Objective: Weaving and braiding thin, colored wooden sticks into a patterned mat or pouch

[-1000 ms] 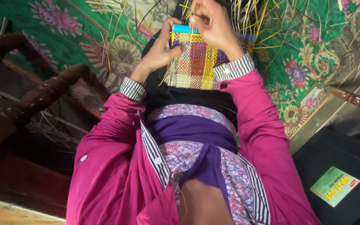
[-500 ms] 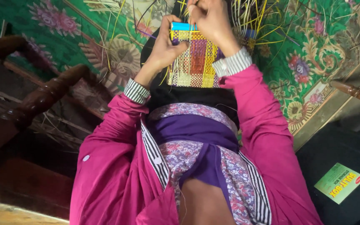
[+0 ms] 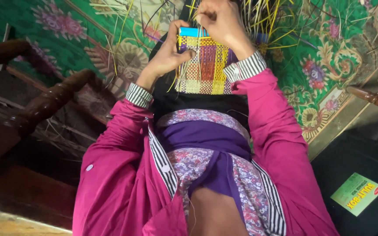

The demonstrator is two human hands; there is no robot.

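- This is a home, a living room where someone sits on the floor doing craft work.
- A green floral carpet [image 3: 329, 57] with pink and yellow flowers and a patterned border covers the floor.
- Turned dark wooden furniture legs [image 3: 44, 105] stand at the left, and another carved wooden piece [image 3: 375, 99] shows at the right.
- Loose straw strips [image 3: 267, 22] lie scattered over the carpet, around a small woven mat [image 3: 204, 65] of coloured strips.
- A black storage box [image 3: 351, 175] with a green label sits at the lower right.
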